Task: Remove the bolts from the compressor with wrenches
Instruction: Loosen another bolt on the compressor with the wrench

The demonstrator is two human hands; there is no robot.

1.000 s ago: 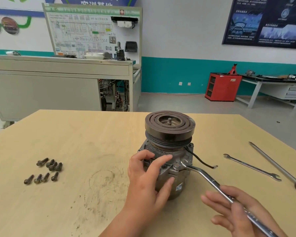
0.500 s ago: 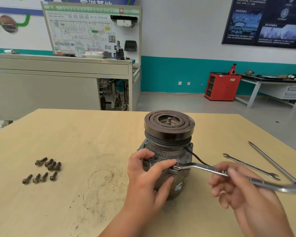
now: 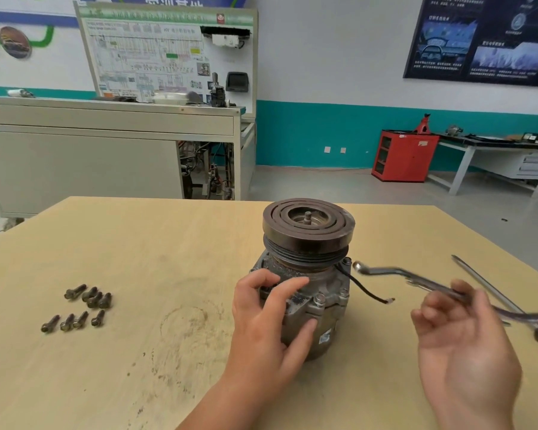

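Bright, even light over the pale table (image 3: 131, 262), just a soft shadow at the foot of the compressor (image 3: 311, 308). The right hand (image 3: 466, 346) and its wrench (image 3: 382, 270) smear with motion blur. Wide-angle bending curves lines toward the edges, and the far wall (image 3: 323, 57) looks slightly soft.

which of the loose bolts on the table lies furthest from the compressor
The leftmost bolt of the nearer row of four; every other loose bolt lies closer to the compressor.
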